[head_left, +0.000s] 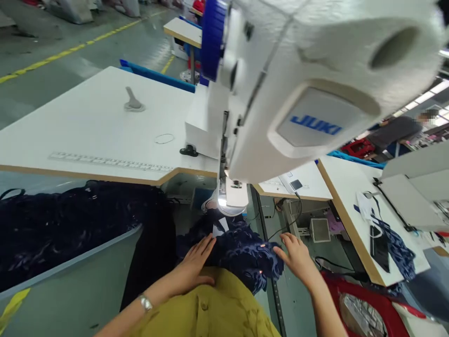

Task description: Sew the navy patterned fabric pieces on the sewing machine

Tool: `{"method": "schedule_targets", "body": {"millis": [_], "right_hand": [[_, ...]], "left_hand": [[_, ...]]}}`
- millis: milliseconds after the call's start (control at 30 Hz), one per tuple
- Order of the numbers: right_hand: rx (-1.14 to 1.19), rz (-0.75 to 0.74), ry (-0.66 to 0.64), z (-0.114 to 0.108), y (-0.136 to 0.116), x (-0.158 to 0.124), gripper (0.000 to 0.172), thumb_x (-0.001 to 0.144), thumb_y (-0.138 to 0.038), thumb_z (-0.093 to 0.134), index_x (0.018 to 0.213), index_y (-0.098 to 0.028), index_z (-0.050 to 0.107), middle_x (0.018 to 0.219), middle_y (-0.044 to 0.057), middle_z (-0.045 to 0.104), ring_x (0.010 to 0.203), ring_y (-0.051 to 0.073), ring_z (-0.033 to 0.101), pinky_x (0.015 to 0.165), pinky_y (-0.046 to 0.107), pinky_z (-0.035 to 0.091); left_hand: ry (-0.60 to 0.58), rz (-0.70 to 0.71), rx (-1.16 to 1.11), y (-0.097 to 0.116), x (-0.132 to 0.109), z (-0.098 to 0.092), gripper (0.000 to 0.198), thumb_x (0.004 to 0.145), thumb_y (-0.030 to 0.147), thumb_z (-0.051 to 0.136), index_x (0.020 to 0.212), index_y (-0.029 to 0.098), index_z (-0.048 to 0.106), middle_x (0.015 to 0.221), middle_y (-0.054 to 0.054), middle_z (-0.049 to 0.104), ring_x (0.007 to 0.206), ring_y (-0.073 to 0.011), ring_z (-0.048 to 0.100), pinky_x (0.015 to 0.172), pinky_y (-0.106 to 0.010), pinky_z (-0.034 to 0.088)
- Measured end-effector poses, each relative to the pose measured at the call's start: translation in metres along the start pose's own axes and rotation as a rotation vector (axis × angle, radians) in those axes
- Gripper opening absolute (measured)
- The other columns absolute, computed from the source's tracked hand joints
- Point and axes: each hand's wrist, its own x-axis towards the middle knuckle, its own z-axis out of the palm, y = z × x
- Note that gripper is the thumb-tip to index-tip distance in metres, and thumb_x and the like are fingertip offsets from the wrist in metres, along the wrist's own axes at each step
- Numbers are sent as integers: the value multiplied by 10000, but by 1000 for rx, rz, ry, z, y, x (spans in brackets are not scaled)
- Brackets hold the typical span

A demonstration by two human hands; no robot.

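Observation:
A heap of dark navy patterned fabric (pixel 242 250) lies across my lap, below the lit arm end of a white JUKI sewing machine (pixel 224 189). My left hand (pixel 194 264), with a silvery band at the wrist, rests at the heap's left side, its fingers stretched out and grasping nothing. A small white piece (pixel 220 227) lies on the fabric just beyond those fingertips. At the heap's right edge is my right hand (pixel 296 257), open with thumb and fingers apart; whether the thumb touches the fabric I cannot tell.
The white sewing table (pixel 87 121) carries a printed ruler (pixel 112 161), a grey stand-like piece (pixel 133 100) and a thread loop (pixel 164 138). At left is a long bin (pixel 105 252) of dark fabric. On the right table lies a phone (pixel 379 248); below stands a red chair (pixel 343 292).

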Motion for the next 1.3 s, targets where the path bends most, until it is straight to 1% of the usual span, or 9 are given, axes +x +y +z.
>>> {"method": "schedule_targets", "body": {"millis": [133, 200, 400, 533, 700, 900, 1100, 1233, 1300], "right_hand": [[-233, -222, -102, 101, 10, -17, 923, 627, -423, 768, 1428, -220, 355, 1501, 160, 322, 1373, 399, 281, 1079, 560, 280], [-344, -260, -172, 142, 14, -25, 921, 591, -291, 778, 1418, -309, 374, 1506, 96, 340, 1390, 410, 241, 1098, 597, 231], [-433, -284, -142, 162, 77, -3, 934, 552, -13, 570, 1411, -330, 384, 1508, 19, 345, 1414, 296, 242, 1149, 483, 247], [-383, -314, -196, 146, 103, 24, 942, 542, -17, 581, 1409, -330, 390, 1499, 19, 363, 1402, 290, 272, 1157, 463, 243], [-337, -313, -218, 140, 93, 31, 953, 549, -43, 636, 1413, -354, 379, 1495, 25, 370, 1397, 303, 278, 1152, 470, 245], [-215, -337, -280, 122, 68, 18, 950, 675, -405, 751, 1463, -397, 219, 1539, 40, 270, 1407, 375, 207, 1104, 611, 235], [-44, -402, 41, 65, -4, 13, 604, 781, -503, 661, 1325, -281, 522, 1429, 110, 457, 1335, 332, 380, 1082, 535, 322], [248, -453, 72, 49, -75, 19, 268, 941, -315, 474, 1144, -250, 636, 1152, 76, 659, 1124, 205, 571, 997, 392, 427], [411, -468, 42, 58, -104, 25, 281, 930, -311, 497, 1177, -237, 610, 1169, 72, 654, 1133, 188, 568, 1006, 359, 416]], "left_hand": [[-26, 67, 177, -22, 33, 41, 963, 726, 303, 730, 1498, 264, 156, 1564, -120, 118, 1433, -305, 138, 1132, -529, 171], [-45, 69, 188, -21, 44, 44, 922, 704, 166, 731, 1476, 285, 243, 1546, -137, 183, 1409, -333, 213, 1104, -557, 223], [13, 236, 232, 5, 43, 15, 864, 682, 260, 779, 1437, 241, 359, 1502, -145, 294, 1338, -327, 376, 1056, -455, 377], [387, 233, 278, 16, 23, -64, 352, 940, 350, 433, 1218, 237, 618, 1228, -77, 635, 1074, -225, 603, 961, -360, 448], [991, -117, 374, -11, 16, -217, 472, 975, 234, 201, 1308, 49, 478, 1262, -196, 540, 1151, -303, 466, 1003, -480, 329], [903, -226, 569, -54, 40, -305, 321, 927, 243, 357, 1070, 97, 605, 1139, -169, 578, 1009, -327, 499, 806, -424, 425], [835, -229, 670, -35, 36, -301, 254, 906, 215, 371, 922, 56, 568, 988, -182, 553, 962, -302, 512, 789, -362, 405], [796, -145, 610, 12, 4, -250, 286, 952, 359, 314, 927, 141, 497, 772, -32, 525, 778, -200, 532, 704, -275, 377], [547, -78, 229, 36, -15, -209, 264, 941, 435, 342, 902, 202, 461, 701, 42, 546, 636, -131, 526, 654, -230, 375]]}}
